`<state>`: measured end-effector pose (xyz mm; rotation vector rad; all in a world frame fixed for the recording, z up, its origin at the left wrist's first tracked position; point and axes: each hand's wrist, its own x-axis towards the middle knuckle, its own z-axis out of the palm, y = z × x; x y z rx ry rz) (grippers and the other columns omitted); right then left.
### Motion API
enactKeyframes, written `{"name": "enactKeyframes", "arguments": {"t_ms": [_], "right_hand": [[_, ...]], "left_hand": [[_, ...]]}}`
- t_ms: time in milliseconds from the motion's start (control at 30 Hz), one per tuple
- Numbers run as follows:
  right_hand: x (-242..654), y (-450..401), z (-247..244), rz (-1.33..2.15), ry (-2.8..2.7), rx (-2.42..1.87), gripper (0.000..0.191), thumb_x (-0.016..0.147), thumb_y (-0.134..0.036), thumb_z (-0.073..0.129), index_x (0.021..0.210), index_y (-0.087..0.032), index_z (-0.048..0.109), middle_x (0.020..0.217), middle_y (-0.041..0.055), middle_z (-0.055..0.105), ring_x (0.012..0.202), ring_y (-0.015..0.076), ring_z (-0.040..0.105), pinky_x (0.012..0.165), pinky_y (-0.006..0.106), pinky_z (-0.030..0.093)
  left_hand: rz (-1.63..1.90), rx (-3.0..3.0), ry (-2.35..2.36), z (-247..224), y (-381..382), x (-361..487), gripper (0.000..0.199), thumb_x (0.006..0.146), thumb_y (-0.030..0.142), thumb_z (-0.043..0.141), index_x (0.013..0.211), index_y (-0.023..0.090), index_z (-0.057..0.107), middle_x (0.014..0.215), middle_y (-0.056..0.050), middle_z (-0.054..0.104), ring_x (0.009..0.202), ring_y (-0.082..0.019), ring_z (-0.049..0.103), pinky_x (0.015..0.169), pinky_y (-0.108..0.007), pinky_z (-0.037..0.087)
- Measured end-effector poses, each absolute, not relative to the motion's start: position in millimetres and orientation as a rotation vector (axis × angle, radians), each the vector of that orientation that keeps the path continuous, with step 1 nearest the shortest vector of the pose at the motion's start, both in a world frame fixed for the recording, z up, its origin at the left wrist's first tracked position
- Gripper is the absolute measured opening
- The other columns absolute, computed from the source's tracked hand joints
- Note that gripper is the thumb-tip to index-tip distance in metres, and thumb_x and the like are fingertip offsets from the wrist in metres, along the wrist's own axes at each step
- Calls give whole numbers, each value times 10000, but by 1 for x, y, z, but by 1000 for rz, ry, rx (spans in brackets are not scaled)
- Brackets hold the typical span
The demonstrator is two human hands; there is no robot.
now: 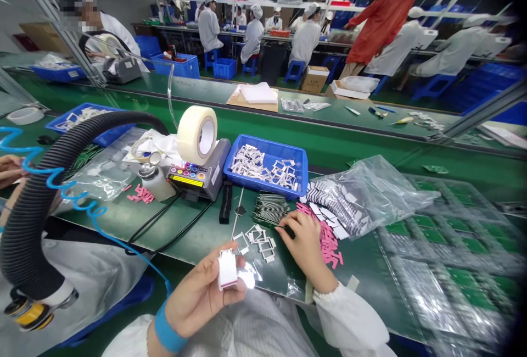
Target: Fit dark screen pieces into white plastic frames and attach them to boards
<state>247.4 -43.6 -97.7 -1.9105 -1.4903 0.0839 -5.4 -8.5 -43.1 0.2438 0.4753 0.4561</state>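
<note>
White little module gripped in the left hand, right hand's fingers lightly pinching at the thin-strip stack below the blue bin

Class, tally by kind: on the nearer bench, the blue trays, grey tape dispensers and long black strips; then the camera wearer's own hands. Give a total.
Blue trays: 2
Grey tape dispenser: 1
Long black strip: 1
Wearer's hands: 2
Total: 6

One small white rectangular piece with a pink strip along its near edge: broad face up, tilted, held above the table edge in the left hand. One batch of thin, dark green-edged strips: packed side by side in a row, lying on the green tabletop, near corner at the right hand's fingertips.
</note>
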Motion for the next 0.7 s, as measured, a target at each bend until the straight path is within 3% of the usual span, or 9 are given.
{"name": "enactKeyframes", "arguments": {"t_ms": [100,200,333,467,700], "right_hand": [[248,-49,-87,163,-1411,-1816,183,839,-327,564,720,-190,591,730,39,619,671,181,576,622,322,452],[238,-60,-65,179,-1307,-1745,167,863,-320,548,757,-193,569,677,25,621,535,145,550,476,270,435],[208,-70,-28,318,-1421,-1299,63,834,-210,615,778,-231,595,842,30,691,734,164,651,605,278,531],[182,-63,-10,560,-1582,-952,110,778,-202,699,841,-252,624,907,15,711,745,145,680,619,251,563],[176,-48,-13,567,-1642,-868,51,804,-207,672,800,-223,624,893,33,712,750,134,686,629,238,575]], "left_hand": [[450,255,501,-45,-8,-7,357,744,261,707,1092,206,652,871,-62,697,717,-157,675,736,-294,545],[407,302,485,-46,-7,-6,456,726,288,724,1158,203,603,907,-82,694,707,-158,683,724,-288,551],[339,355,456,-43,-10,1,377,701,329,740,1022,161,637,816,-93,704,600,-168,685,586,-253,559],[330,394,517,-28,-15,2,198,771,308,672,863,133,678,688,-86,700,497,-140,644,462,-212,526],[383,353,415,-31,-14,-11,380,720,479,663,830,117,699,686,-114,730,479,-139,652,418,-173,511]]}}
